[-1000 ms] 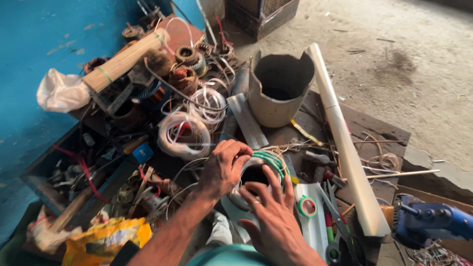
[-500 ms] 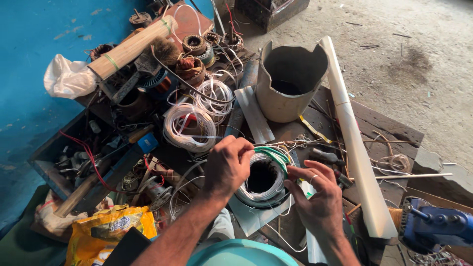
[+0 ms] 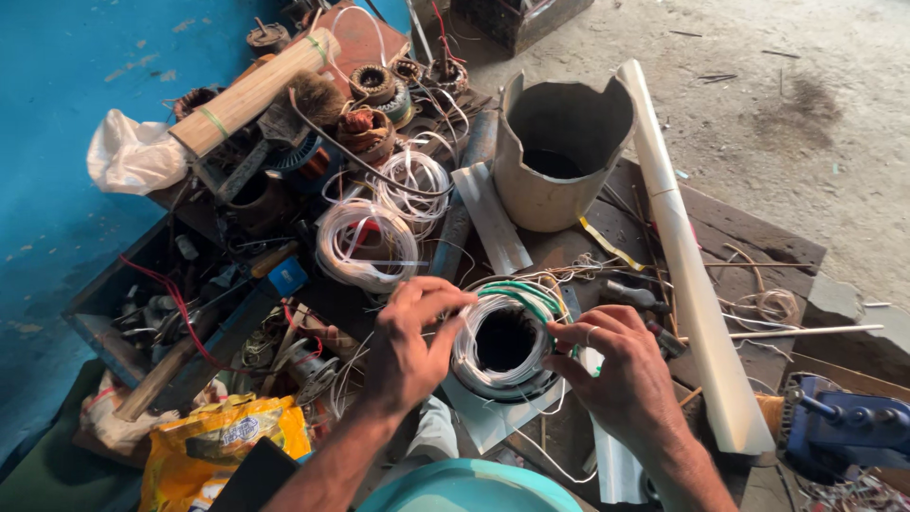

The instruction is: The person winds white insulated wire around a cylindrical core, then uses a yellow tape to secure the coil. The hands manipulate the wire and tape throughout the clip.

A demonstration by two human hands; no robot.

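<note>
A round motor stator (image 3: 504,343) wound with white and green wire lies low in the middle of a cluttered wooden board. My left hand (image 3: 409,343) grips its left side, fingers curled over the white windings. On the right rim rests my right hand (image 3: 621,377), thumb and fingers pinching the wire there. The dark bore of the stator shows between the two hands.
Loose white wire coils (image 3: 365,242) lie just beyond the stator. A grey metal bucket (image 3: 559,152), a long white pipe (image 3: 687,275), a wooden roll (image 3: 254,90), a tool tray (image 3: 142,303), a yellow bag (image 3: 223,441) and a blue machine (image 3: 844,427) surround it. A blue wall (image 3: 66,190) stands at left.
My right hand has slid off the top of the stator to its right rim, uncovering the bore. The view has shifted slightly.
</note>
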